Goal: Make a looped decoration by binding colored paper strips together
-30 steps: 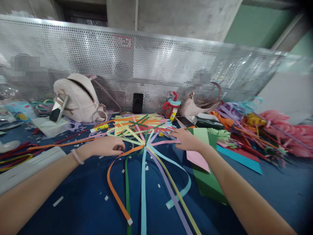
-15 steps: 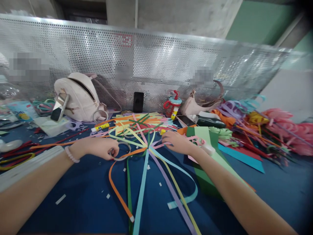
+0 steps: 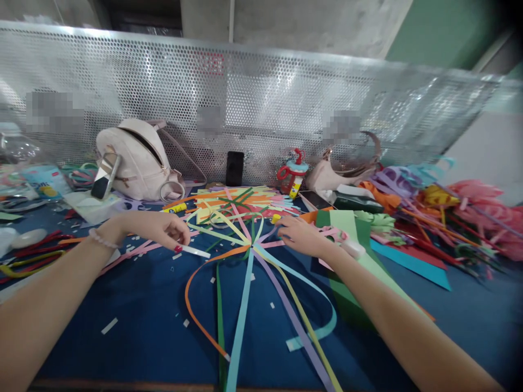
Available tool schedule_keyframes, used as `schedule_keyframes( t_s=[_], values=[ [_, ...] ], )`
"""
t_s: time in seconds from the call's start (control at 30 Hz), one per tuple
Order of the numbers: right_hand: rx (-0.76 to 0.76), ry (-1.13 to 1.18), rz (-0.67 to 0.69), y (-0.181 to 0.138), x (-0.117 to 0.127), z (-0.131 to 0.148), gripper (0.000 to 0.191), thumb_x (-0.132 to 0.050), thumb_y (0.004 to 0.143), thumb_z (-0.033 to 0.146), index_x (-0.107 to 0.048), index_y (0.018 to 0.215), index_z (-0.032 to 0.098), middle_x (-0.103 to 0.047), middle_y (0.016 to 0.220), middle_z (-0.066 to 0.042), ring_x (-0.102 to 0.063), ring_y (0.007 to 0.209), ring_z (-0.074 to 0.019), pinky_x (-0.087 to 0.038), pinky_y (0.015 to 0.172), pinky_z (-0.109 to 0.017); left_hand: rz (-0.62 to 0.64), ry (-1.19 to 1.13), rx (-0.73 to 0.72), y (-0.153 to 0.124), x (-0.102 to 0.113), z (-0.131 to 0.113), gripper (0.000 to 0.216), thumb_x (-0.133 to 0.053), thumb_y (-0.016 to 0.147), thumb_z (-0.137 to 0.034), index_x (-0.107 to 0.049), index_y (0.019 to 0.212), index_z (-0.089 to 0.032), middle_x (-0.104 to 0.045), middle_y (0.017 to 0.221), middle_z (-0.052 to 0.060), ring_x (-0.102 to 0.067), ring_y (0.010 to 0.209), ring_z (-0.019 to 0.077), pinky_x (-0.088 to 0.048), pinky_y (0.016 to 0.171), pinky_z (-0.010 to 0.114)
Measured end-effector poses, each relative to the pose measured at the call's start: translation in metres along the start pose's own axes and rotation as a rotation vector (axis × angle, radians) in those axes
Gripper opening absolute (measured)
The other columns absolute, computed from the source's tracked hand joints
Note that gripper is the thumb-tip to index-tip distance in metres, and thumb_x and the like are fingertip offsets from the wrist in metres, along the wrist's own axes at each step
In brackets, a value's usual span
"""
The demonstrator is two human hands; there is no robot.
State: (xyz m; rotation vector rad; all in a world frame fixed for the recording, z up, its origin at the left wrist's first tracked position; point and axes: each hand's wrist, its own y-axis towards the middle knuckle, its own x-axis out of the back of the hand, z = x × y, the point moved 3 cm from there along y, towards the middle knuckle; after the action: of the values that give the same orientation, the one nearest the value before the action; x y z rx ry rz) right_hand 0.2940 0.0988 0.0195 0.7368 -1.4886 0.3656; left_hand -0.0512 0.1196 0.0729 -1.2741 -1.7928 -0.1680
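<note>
Thin coloured paper strips fan out from a joined centre (image 3: 251, 246), with orange, green, light blue, purple and yellow ones among them. To the left of it, my left hand (image 3: 167, 231) is closed in a pinch on a narrow white tape roll (image 3: 196, 252), which appears edge-on. On the right, the fingers of my right hand (image 3: 300, 235) bend over a lavender paper strip (image 3: 268, 234) and seem to grip its end; the fingertips are partly hidden. A pink strip (image 3: 272, 244) passes under that hand. Several small white paper bits (image 3: 109, 326) lie on the blue tablecloth (image 3: 151, 337).
Behind the strips lie a pile of cut paper strips (image 3: 245, 204) and a yellow glue stick (image 3: 175, 208). A white backpack (image 3: 134, 158), a phone (image 3: 235, 169), a cup (image 3: 292, 174) and a handbag (image 3: 327, 177) stand along the perforated panel (image 3: 265, 98). Green paper sheets (image 3: 355, 256) lie under my right forearm.
My left hand has moved slightly left and turned the tape roll from a visible ring to edge-on. The right hand keeps its place by the strips; the view has shifted slightly.
</note>
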Motion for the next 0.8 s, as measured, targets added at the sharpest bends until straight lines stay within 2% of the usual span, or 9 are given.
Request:
schedule_keyframes(
  t_s=[0.1, 0.17, 0.2, 0.27, 0.33, 0.43, 0.5, 0.67, 0.8],
  values=[
    [-0.059, 0.001, -0.082, 0.003, 0.009, 0.005, 0.022, -0.044, 0.081, 0.011, -0.066, 0.084, 0.016, -0.063, 0.103, -0.010, -0.054, 0.103, -0.0241, -0.039, 0.093, -0.043, -0.104, -0.177, -0.057, 0.002, 0.000, -0.003, 0.016, -0.061, 0.074, -0.030, -0.061, 0.082, -0.016, -0.058, 0.074, 0.000, -0.052, 0.065, 0.0115, -0.040, 0.059, 0.018],
    [-0.114, 0.029, -0.184, 0.006, 0.019, 0.015, 0.025, -0.043, 0.083, 0.012, -0.064, 0.096, 0.015, -0.063, 0.105, -0.011, -0.053, 0.105, -0.0242, -0.040, 0.093, -0.043, -0.235, -0.315, -0.110, 0.008, -0.006, -0.013, 0.019, -0.062, 0.074, -0.032, -0.057, 0.079, -0.015, -0.056, 0.073, -0.001, -0.051, 0.065, 0.0106, -0.040, 0.060, 0.018],
    [-0.136, 0.055, -0.242, 0.007, 0.024, 0.024, 0.026, -0.043, 0.084, 0.014, -0.061, 0.103, 0.015, -0.062, 0.107, -0.011, -0.053, 0.106, -0.0237, -0.041, 0.093, -0.043, -0.322, -0.374, -0.125, 0.012, -0.011, -0.020, 0.019, -0.061, 0.076, -0.033, -0.054, 0.078, -0.015, -0.055, 0.072, -0.001, -0.050, 0.064, 0.0099, -0.040, 0.059, 0.018],
    [-0.156, 0.252, -0.433, 0.007, 0.037, 0.048, 0.029, -0.043, 0.086, 0.016, -0.058, 0.110, 0.018, -0.061, 0.110, -0.009, -0.054, 0.106, -0.0216, -0.043, 0.093, -0.040, -0.478, -0.422, -0.172, 0.022, -0.024, -0.039, 0.018, -0.057, 0.080, -0.033, -0.050, 0.079, -0.016, -0.053, 0.070, -0.003, -0.049, 0.062, 0.0090, -0.039, 0.056, 0.018],
    [-0.116, 0.379, -0.526, 0.006, 0.044, 0.078, 0.033, -0.041, 0.087, 0.015, -0.053, 0.118, 0.020, -0.058, 0.115, -0.009, -0.052, 0.109, -0.0205, -0.044, 0.093, -0.040, -0.594, -0.378, -0.196, 0.032, -0.042, -0.057, 0.014, -0.053, 0.082, -0.030, -0.050, 0.083, -0.016, -0.053, 0.073, -0.002, -0.050, 0.064, 0.0098, -0.040, 0.057, 0.020],
    [-0.019, 0.475, -0.463, 0.006, 0.044, 0.120, 0.040, -0.043, 0.086, 0.016, -0.047, 0.126, 0.018, -0.053, 0.121, -0.013, -0.049, 0.115, -0.0203, -0.043, 0.096, -0.036, -0.684, -0.228, -0.166, 0.041, -0.065, -0.075, 0.009, -0.051, 0.082, -0.025, -0.049, 0.081, -0.017, -0.053, 0.069, -0.002, -0.049, 0.058, 0.0104, -0.039, 0.053, 0.021],
    [-0.007, 0.519, -0.482, 0.005, 0.043, 0.135, 0.040, -0.042, 0.086, 0.015, -0.048, 0.125, 0.017, -0.053, 0.120, -0.013, -0.051, 0.113, -0.0196, -0.045, 0.094, -0.034, -0.733, -0.129, -0.146, 0.042, -0.073, -0.080, 0.009, -0.052, 0.080, -0.025, -0.047, 0.076, -0.018, -0.051, 0.064, -0.004, -0.048, 0.055, 0.0105, -0.037, 0.052, 0.022],
    [-0.059, 0.600, -0.639, 0.002, 0.040, 0.135, 0.027, -0.048, 0.082, 0.010, -0.062, 0.103, 0.020, -0.062, 0.098, -0.008, -0.060, 0.092, -0.0164, -0.050, 0.080, -0.028, -0.770, 0.021, -0.136, 0.039, -0.080, -0.085, 0.007, -0.051, 0.082, -0.023, -0.049, 0.076, -0.020, -0.054, 0.068, -0.003, -0.051, 0.061, 0.0120, -0.038, 0.057, 0.023],
    [-0.155, 0.708, -0.679, 0.001, 0.039, 0.132, 0.022, -0.052, 0.078, 0.007, -0.060, 0.094, 0.020, -0.064, 0.087, -0.004, -0.060, 0.078, -0.0137, -0.050, 0.072, -0.025, -0.778, 0.036, -0.133, 0.039, -0.085, -0.088, 0.004, -0.051, 0.082, -0.022, -0.051, 0.078, -0.021, -0.055, 0.070, -0.004, -0.051, 0.062, 0.0112, -0.038, 0.057, 0.022]
  ],
)
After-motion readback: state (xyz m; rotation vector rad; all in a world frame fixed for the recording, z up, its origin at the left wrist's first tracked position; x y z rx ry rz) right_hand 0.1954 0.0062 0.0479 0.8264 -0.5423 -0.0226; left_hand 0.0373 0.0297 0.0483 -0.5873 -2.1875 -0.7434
